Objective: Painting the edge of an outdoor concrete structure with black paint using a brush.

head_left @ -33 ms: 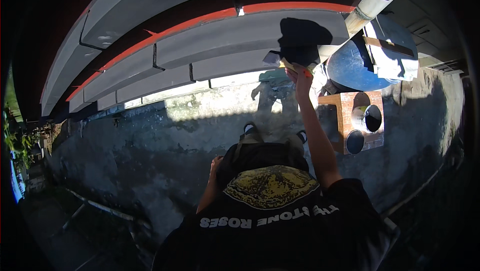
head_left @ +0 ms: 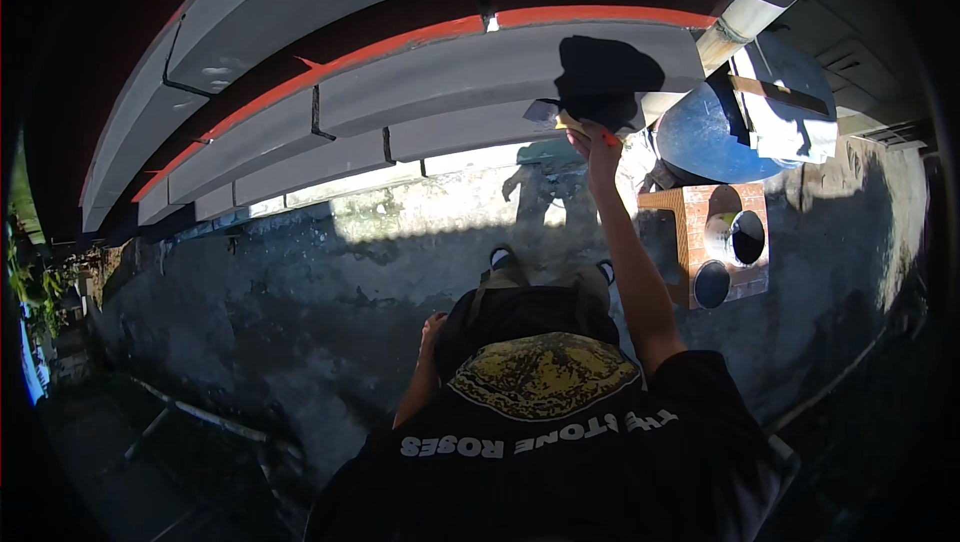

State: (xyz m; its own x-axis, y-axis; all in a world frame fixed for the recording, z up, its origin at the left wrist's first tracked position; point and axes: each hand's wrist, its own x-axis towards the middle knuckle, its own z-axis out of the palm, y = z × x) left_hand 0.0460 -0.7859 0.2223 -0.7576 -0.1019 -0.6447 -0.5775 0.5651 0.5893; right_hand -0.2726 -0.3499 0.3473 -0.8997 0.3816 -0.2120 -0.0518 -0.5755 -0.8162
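My right hand reaches up and forward, its fingers closed round the yellow handle of what looks like a paintbrush. An orange patch shows at the handle's rear end. The wide grey head points left and lies along the lower edge of a grey painted ledge; whether it touches is hard to see. My left hand hangs low at my left side with its fingers curled. Anything inside them is hidden.
Right of my arm stands a brick-patterned stool bearing an open tin and a dark round lid or pot. Behind it is a large blue drum beside a pale pipe. Stepped grey ledges with a red strip hang overhead.
My right hand and the paintbrush have shifted very slightly left along the ledge. My left hand stays where it was.
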